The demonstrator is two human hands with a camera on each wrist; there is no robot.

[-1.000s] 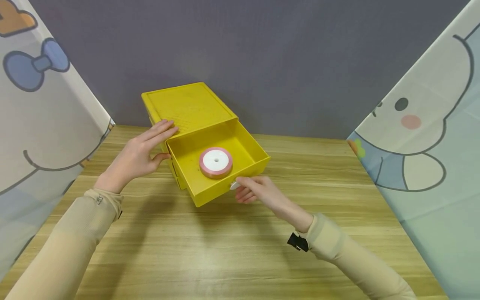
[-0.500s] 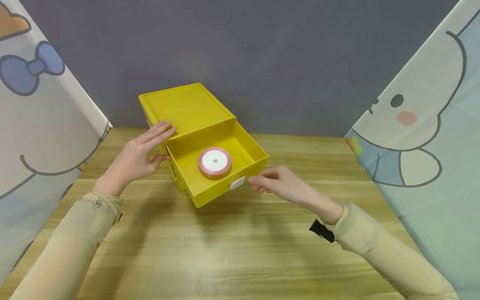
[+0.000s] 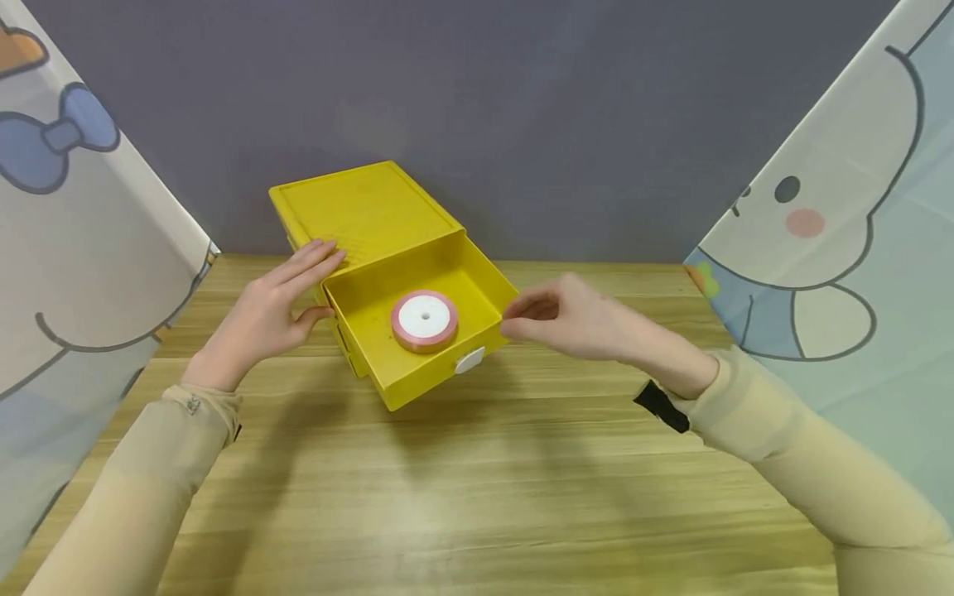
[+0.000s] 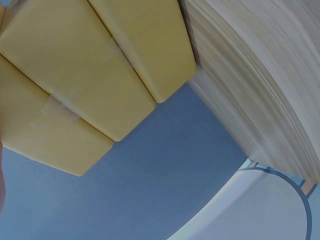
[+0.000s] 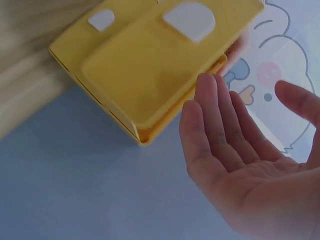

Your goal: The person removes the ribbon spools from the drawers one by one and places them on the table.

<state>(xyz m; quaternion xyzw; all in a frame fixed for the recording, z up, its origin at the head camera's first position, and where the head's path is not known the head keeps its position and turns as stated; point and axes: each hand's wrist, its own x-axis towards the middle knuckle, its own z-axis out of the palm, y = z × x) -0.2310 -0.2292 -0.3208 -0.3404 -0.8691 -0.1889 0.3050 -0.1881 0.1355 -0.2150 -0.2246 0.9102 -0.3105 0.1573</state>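
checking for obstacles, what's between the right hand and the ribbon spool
In the head view, the front wall of the yellow drawer and a bare strip of its floor lie between the right hand and the ribbon spool.

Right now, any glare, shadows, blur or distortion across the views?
Head: pale glare on the table, soft shadows below the left hand and drawer; left wrist: bluish cast, table grain bowed, likely wide-angle distortion; right wrist: hazy, bluish, table grain smeared at upper left.
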